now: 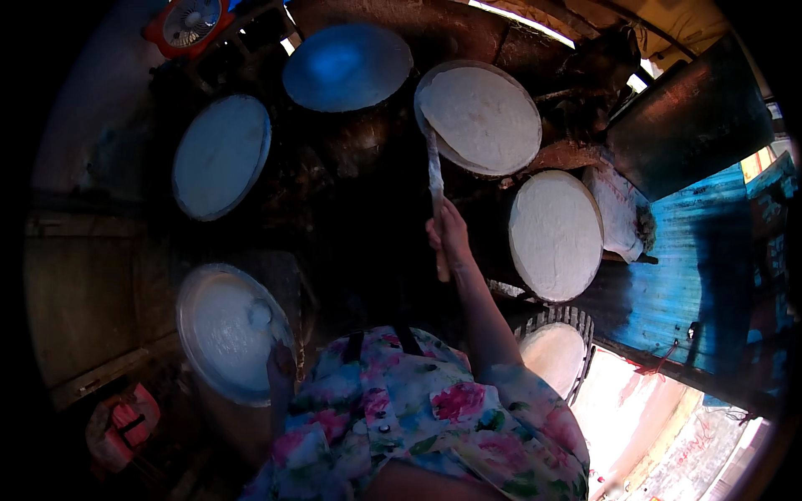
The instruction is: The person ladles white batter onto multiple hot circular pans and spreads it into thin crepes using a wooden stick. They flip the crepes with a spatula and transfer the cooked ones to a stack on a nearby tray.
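Observation:
My right hand (451,231) is closed around the handle of a long, flat wooden stick (435,171) whose upper part is coated white. The stick's tip meets the left edge of a thin round sheet of pale batter (483,121) on a round hot plate. At the lower left, my left hand (281,363) is in deep shadow at the rim of a wide basin (189,330) of white liquid batter. It seems closed on the handle of a ladle (261,314), whose bowl rests in the batter; the fingers are hard to make out.
More round pale sheets lie at the left (221,157) and right (556,236). A bluish round lid or plate (348,68) is at the back. A slatted round rack (555,355) holds another pale disc. A red fan (192,21) stands far left; blue corrugated metal (681,267) borders the right.

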Demonstrator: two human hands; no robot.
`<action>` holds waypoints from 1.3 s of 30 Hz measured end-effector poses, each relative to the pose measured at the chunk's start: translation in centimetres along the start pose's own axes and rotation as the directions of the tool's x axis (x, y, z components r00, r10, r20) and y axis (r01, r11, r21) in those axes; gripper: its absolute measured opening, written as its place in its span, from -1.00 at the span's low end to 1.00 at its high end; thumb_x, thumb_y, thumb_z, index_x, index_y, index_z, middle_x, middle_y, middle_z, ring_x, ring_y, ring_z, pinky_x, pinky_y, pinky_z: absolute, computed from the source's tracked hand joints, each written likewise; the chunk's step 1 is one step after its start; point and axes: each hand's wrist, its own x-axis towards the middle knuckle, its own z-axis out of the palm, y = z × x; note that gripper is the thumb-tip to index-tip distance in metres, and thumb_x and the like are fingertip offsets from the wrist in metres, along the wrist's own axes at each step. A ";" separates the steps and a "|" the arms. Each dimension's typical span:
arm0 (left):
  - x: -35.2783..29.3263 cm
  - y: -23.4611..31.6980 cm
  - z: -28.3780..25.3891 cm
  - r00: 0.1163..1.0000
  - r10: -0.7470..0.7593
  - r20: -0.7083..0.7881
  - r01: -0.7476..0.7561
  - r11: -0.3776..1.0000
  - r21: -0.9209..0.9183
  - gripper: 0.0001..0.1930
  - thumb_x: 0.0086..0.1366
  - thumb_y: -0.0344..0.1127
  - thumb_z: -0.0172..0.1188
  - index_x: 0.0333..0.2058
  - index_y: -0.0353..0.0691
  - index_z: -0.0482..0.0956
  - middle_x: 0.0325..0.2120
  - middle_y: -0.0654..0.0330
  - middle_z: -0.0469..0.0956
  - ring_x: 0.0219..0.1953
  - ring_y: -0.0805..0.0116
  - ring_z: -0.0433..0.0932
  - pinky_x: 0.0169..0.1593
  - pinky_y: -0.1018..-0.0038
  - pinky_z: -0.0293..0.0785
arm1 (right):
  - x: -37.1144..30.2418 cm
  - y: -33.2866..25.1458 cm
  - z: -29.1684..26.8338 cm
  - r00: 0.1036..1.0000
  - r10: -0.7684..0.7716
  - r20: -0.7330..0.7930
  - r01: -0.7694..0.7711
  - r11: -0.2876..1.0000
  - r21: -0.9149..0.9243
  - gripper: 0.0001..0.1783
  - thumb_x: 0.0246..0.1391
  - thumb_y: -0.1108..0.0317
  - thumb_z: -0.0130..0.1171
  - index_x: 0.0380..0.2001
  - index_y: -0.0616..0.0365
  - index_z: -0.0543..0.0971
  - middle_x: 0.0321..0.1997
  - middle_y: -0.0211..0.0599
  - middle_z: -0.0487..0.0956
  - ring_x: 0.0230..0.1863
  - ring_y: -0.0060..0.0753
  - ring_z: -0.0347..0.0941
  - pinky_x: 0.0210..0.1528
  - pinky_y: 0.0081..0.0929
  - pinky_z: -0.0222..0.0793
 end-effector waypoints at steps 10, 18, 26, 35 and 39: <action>0.9 -2.3 5.4 0.918 0.191 -0.348 -0.145 0.977 0.155 -0.78 0.50 -0.26 -0.24 -0.31 -0.19 0.31 -0.68 0.35 0.14 -0.75 0.59 0.05 -0.67 0.65 0.06 | 0.5 2.3 1.7 0.999 -0.054 -0.001 0.054 0.991 0.125 -0.55 0.39 0.10 -0.28 0.25 -0.01 0.17 -0.64 -0.40 0.35 -0.78 -0.62 0.14 -0.73 -0.68 0.11; 1.1 1.9 1.3 0.984 -0.018 -0.176 0.045 0.988 0.150 -0.76 0.51 -0.26 -0.29 -0.22 -0.20 0.35 -0.62 0.34 0.17 -0.70 0.58 0.05 -0.58 0.71 0.14 | -9.1 0.2 -1.9 0.961 -0.150 -0.232 0.181 0.976 0.118 -0.60 0.36 0.09 -0.17 0.12 0.05 0.30 -0.60 -0.47 0.36 -0.76 -0.73 0.16 -0.72 -0.79 0.08; 1.9 -2.1 6.1 0.830 0.267 -0.491 -0.192 0.961 0.198 -0.74 0.49 -0.26 -0.24 -0.04 -0.25 0.35 -0.63 0.34 0.17 -0.70 0.60 0.09 -0.60 0.72 0.16 | -0.8 -2.7 -3.2 0.688 -0.725 0.029 0.249 0.199 -0.948 -0.72 0.02 0.42 0.24 -0.16 0.09 0.48 -0.39 -0.21 0.44 -0.34 -0.05 0.49 -0.33 -0.24 0.40; 0.4 -4.6 4.1 0.804 0.316 -0.504 -0.335 0.941 0.057 -0.75 0.48 -0.26 -0.19 -0.05 -0.29 0.35 -0.62 0.35 0.22 -0.71 0.61 0.13 -0.62 0.68 0.18 | 12.2 -7.0 -2.3 0.768 -0.611 0.194 0.196 -0.065 -0.978 -0.58 -0.09 0.43 0.21 -0.07 -0.08 0.49 -0.04 -0.17 0.35 -0.12 -0.01 0.47 -0.17 -0.16 0.47; 0.0 -4.7 3.4 0.776 0.349 -0.526 -0.414 0.910 -0.006 -0.74 0.47 -0.26 -0.17 -0.06 -0.31 0.35 -0.62 0.35 0.24 -0.71 0.60 0.15 -0.63 0.67 0.19 | 15.8 -7.0 -4.1 0.785 -0.567 0.249 0.156 -0.208 -0.966 -0.78 0.01 0.30 0.18 -0.22 0.00 0.51 -0.12 -0.17 0.44 -0.14 -0.01 0.48 -0.19 -0.15 0.46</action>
